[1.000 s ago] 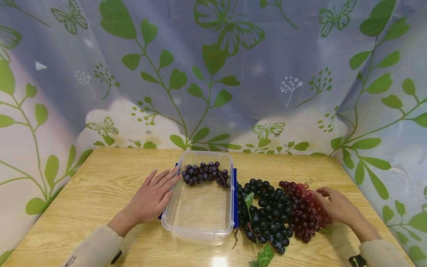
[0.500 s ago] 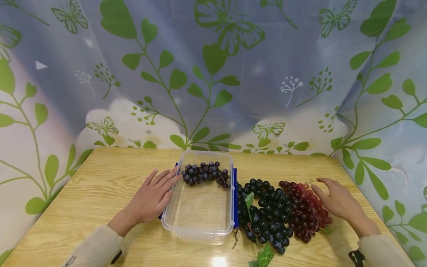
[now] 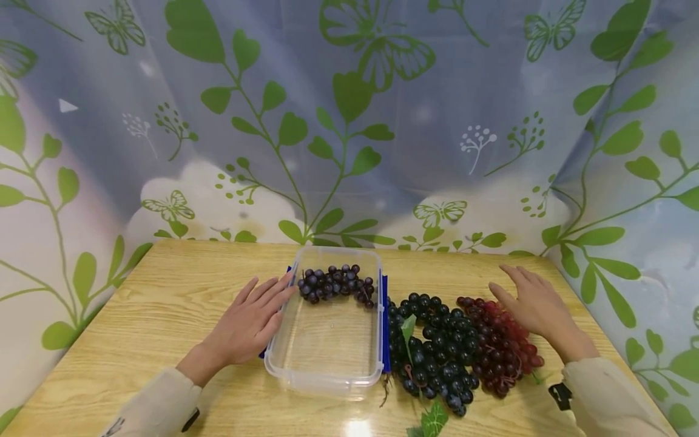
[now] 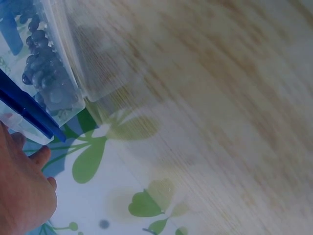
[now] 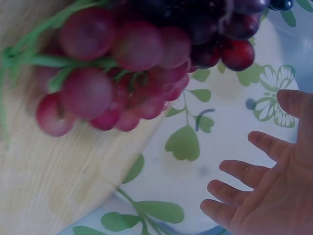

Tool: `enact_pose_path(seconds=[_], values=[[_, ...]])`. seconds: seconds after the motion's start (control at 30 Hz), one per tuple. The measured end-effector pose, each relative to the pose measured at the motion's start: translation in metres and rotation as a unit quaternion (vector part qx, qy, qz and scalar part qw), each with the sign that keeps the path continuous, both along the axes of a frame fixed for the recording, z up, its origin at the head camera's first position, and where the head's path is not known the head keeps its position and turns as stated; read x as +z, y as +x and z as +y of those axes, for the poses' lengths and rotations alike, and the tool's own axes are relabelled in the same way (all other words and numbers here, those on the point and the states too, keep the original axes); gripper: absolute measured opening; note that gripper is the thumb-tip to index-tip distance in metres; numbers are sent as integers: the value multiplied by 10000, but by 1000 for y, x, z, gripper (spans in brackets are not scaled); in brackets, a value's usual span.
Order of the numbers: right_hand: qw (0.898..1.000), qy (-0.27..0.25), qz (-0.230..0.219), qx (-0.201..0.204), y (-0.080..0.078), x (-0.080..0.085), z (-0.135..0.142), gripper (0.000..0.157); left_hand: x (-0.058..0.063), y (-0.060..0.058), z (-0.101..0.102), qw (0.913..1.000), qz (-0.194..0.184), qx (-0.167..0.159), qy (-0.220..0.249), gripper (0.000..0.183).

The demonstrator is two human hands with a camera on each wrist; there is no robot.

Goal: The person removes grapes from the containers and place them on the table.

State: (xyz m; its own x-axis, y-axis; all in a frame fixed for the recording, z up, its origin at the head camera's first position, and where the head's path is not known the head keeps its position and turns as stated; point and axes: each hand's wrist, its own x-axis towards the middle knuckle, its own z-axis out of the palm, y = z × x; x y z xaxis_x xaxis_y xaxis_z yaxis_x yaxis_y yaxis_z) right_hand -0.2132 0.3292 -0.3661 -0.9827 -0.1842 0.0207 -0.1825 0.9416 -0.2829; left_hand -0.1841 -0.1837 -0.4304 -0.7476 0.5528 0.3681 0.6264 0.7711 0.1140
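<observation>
My left hand (image 3: 243, 325) rests with straight fingers against the left side of a clear plastic box (image 3: 324, 379) with blue side latches. A small bunch of dark purple grapes (image 3: 327, 284) lies across the far part of the box. My right hand (image 3: 537, 303), fingers spread and holding nothing, hovers above and behind a bunch of red grapes (image 3: 499, 346). In the right wrist view the open palm (image 5: 279, 186) is apart from the red grapes (image 5: 88, 93). The left wrist view shows the fingers (image 4: 40, 155) near a blue latch (image 4: 29, 110).
Bunches of black grapes (image 3: 437, 352) lie between the box and the red grapes, touching the box's right latch. A green leaf (image 3: 435, 419) sticks out toward the near edge. The wooden table (image 3: 164, 291) ends at a leaf-printed curtain (image 3: 349, 152).
My right hand has come off the red grapes, lifted, and moved forward and slightly left with its fingers straightened. The left hand, box and grapes have stayed in place.
</observation>
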Motion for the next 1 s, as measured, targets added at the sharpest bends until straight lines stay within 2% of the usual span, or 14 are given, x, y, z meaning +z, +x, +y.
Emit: enact_pose_path(seconds=[0.33,0.8,1.0], values=[[9986,445,157,250,-10,6,-19,77,2,-1,0,10000,19,-12,-59,47],[9966,599,322,476,-11,19,-47,76,1,1,-1,10000,-40,7,-42,47],[9969,567,246,489,-13,24,-62,78,1,1,0,10000,-43,-4,-4,46]])
